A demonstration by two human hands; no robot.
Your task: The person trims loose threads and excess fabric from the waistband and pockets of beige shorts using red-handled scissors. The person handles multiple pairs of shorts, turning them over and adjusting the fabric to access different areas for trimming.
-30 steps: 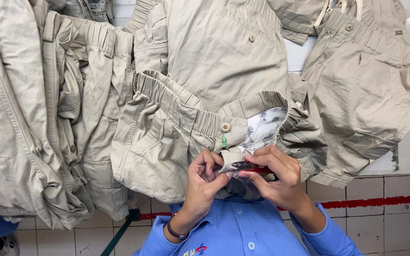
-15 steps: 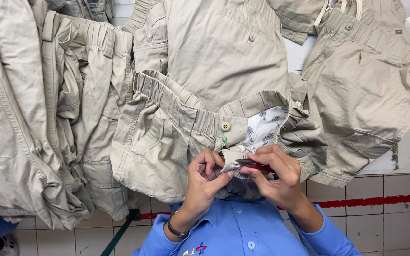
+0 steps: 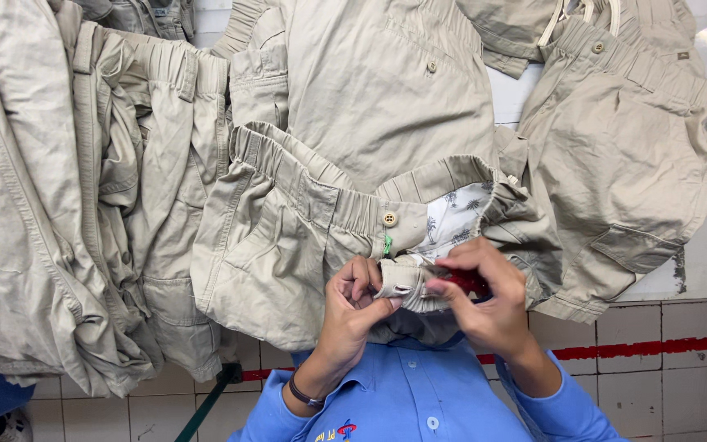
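A pair of beige shorts (image 3: 288, 254) with an elastic waistband, a button (image 3: 389, 218) and a white palm-print lining (image 3: 456, 217) lies in front of me. My left hand (image 3: 352, 299) pinches the folded waistband flap (image 3: 403, 282) near the fly. My right hand (image 3: 488, 307) holds a small red tool (image 3: 461, 282) against that same flap. A small green tag (image 3: 387, 245) hangs just below the button. Both hands touch the cloth, close together.
More beige shorts are piled at the left (image 3: 51, 205), spread at the top middle (image 3: 378, 90) and at the right (image 3: 640, 164) on a white table (image 3: 701, 262). Below are my blue sleeves (image 3: 403, 401) and a white tiled floor with a red stripe (image 3: 673, 344).
My right hand's fingers have curled a little more over the red tool on the waistband flap. The left hand and the shorts have barely shifted.
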